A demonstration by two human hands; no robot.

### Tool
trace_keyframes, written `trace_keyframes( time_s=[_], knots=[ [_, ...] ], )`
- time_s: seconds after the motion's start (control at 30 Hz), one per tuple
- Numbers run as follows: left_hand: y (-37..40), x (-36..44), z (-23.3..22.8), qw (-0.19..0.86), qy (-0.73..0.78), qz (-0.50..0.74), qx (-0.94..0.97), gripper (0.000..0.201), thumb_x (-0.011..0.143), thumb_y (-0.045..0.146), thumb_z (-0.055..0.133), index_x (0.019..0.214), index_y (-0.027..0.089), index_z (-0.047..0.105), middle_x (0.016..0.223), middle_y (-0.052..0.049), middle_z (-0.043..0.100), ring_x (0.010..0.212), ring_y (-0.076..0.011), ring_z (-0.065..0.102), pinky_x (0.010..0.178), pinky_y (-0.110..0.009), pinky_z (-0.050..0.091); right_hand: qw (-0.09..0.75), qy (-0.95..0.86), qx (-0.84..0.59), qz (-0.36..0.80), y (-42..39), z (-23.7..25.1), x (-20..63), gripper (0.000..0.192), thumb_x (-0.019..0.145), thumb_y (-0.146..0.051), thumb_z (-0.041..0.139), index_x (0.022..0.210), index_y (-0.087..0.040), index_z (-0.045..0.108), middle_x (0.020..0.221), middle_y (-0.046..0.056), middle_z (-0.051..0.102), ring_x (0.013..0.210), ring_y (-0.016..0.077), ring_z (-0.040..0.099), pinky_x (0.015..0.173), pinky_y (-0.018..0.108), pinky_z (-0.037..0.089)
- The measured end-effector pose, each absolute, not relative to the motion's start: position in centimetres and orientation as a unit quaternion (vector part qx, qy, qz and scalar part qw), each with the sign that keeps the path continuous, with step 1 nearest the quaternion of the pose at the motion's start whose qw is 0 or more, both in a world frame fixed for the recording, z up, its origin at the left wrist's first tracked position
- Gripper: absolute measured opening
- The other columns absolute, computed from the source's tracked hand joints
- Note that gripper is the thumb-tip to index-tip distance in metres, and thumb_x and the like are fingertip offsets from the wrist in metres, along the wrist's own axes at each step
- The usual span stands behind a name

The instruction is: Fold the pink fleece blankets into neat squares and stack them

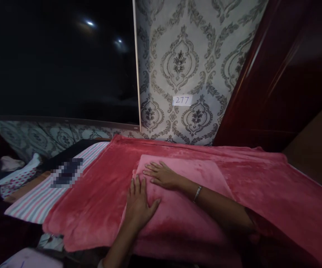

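Observation:
A folded pink plush blanket [194,175] lies in front of me on a larger spread of red-pink plush cloth [94,186]. My left hand [138,204] rests on the left edge of the folded blanket, its fingers stretched out and the thumb apart. Farther back, my right hand [162,175] lies flat on top near the upper left corner, fingers spread; a bracelet is on that wrist. Neither hand grips anything. Part of the folded blanket is hidden under my right forearm.
A striped cloth [32,204] with a blurred dark item [67,173] lies to the left. Behind stand a large dark screen [60,63], a patterned wall with a label [182,100] reading 277, and a dark red wooden panel [261,93]. Polka-dotted fabric [18,178] is at far left.

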State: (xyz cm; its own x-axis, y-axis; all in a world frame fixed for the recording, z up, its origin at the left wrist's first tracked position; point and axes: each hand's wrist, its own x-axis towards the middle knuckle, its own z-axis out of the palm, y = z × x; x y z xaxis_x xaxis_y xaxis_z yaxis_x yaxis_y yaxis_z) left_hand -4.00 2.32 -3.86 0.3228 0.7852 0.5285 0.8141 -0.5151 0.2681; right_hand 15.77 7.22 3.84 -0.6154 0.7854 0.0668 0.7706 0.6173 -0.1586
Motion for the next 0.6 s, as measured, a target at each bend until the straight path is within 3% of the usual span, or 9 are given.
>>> trace_keyframes(
  time_s=[0.13,0.3,0.6],
  knots=[
    [2.0,-3.9,-3.4,0.009,-0.499,-0.279,-0.82,0.08,0.085,0.057,0.058,0.148,0.011,0.044,0.164,-0.024,0.019,0.151,-0.0426,0.016,0.114,-0.06,0.029,0.058,-0.876,-0.472,0.08,10.9,3.4,16.6,0.064,0.1,-0.059,0.036,0.158,-0.033,0.024,0.167,0.006,0.017,0.153,0.0298,0.012,0.119,0.062,0.013],
    [1.8,-3.9,-3.7,-0.019,-0.523,-0.259,-0.812,0.085,0.083,0.058,0.058,0.152,0.013,0.038,0.164,-0.022,0.021,0.15,-0.042,0.018,0.112,-0.059,0.032,0.077,-0.841,-0.525,0.109,13.4,2.0,17.2,0.061,0.102,-0.056,0.034,0.157,-0.031,0.029,0.166,0.007,0.022,0.151,0.0261,0.023,0.121,0.049,0.019],
    [2.1,-3.9,-2.9,-0.022,-0.53,-0.229,-0.816,0.084,0.084,0.057,0.056,0.151,0.01,0.04,0.164,-0.022,0.021,0.15,-0.0416,0.02,0.11,-0.058,0.035,0.109,-0.84,-0.52,0.108,13.5,1.1,17.3,0.059,0.102,-0.056,0.036,0.156,-0.033,0.031,0.165,0.005,0.026,0.149,0.0263,0.028,0.12,0.051,0.022]
  ],
)
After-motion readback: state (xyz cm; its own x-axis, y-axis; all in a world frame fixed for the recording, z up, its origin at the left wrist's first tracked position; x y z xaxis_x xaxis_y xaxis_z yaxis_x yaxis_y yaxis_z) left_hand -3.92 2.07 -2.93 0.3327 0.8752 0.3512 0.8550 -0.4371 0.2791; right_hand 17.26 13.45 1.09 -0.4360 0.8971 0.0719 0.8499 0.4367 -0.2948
